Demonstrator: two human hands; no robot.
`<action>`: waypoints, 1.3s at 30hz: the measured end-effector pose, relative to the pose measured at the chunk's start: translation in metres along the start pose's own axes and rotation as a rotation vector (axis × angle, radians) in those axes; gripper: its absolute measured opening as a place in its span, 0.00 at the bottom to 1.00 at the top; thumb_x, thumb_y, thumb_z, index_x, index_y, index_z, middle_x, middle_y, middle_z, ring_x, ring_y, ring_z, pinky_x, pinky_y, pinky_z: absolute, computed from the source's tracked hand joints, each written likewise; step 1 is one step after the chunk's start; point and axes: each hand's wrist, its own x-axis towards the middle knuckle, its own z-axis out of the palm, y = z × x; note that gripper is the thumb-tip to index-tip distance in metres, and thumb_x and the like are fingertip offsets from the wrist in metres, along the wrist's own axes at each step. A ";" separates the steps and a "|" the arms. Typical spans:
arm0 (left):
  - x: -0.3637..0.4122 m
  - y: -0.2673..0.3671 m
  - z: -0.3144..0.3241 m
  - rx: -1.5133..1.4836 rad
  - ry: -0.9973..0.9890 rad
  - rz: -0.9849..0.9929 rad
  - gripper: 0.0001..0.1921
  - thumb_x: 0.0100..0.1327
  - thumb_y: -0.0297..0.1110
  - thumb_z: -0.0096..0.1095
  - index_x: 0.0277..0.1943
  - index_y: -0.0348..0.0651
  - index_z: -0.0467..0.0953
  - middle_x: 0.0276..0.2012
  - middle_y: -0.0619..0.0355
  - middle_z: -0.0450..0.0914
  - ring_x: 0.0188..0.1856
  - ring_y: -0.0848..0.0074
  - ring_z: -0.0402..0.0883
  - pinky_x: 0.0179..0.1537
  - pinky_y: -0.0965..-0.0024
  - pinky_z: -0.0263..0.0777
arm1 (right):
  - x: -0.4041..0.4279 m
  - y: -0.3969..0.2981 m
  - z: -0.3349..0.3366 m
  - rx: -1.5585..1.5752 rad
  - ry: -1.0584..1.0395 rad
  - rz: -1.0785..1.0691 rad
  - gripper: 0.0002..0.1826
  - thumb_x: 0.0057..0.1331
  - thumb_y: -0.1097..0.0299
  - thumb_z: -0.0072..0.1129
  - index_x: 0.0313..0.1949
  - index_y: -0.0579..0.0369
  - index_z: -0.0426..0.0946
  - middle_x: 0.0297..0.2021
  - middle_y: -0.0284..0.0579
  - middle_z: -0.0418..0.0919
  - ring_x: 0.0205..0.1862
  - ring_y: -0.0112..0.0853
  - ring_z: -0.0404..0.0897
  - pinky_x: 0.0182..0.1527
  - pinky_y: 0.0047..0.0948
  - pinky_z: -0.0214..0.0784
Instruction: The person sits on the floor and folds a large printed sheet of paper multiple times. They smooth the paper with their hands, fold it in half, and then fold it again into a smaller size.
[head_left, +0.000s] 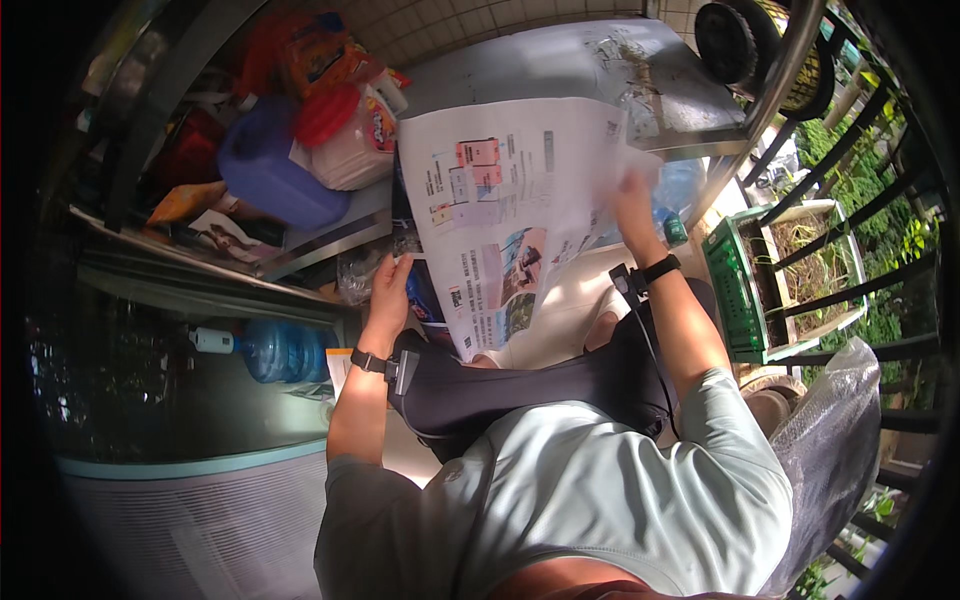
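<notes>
A large printed paper sheet (517, 187) with coloured pictures and a plan-like diagram is spread in front of me, above my knees. My left hand (391, 289) grips its left edge, thumb on top, where a dark printed part shows behind. At the sheet's right edge is my right hand (632, 206), blurred, with the paper's edge between its fingers. The sheet bends and creases towards the right hand. Both wrists wear black straps with small devices.
Beyond the sheet stands a grey metal shelf (487, 64) with dirt on it. A purple plastic container (262, 169) and a red-lidded tub (349, 142) stand at its left. A blue water bottle (285, 351) lies at left. A green planter crate (739, 292) is beside black railings at right.
</notes>
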 end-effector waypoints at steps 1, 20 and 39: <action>0.000 0.000 -0.003 0.012 -0.034 -0.005 0.07 0.79 0.35 0.57 0.44 0.42 0.77 0.41 0.69 0.79 0.44 0.91 0.70 0.49 0.81 0.64 | 0.002 0.002 0.000 0.044 -0.013 0.012 0.14 0.64 0.73 0.71 0.45 0.61 0.75 0.35 0.40 0.84 0.35 0.23 0.80 0.39 0.22 0.72; 0.022 0.029 0.010 -0.078 -0.135 -0.140 0.20 0.73 0.37 0.66 0.62 0.35 0.77 0.55 0.58 0.84 0.55 0.77 0.81 0.60 0.71 0.71 | -0.007 -0.002 0.006 0.096 -0.090 -0.032 0.14 0.65 0.73 0.69 0.45 0.61 0.74 0.39 0.41 0.84 0.39 0.25 0.82 0.44 0.25 0.75; 0.003 0.039 -0.004 -0.010 0.104 0.002 0.14 0.71 0.26 0.66 0.58 0.35 0.79 0.51 0.58 0.86 0.51 0.79 0.82 0.59 0.71 0.72 | -0.020 -0.008 0.022 0.231 -0.124 0.022 0.07 0.69 0.67 0.69 0.34 0.57 0.82 0.33 0.32 0.84 0.34 0.18 0.76 0.41 0.21 0.67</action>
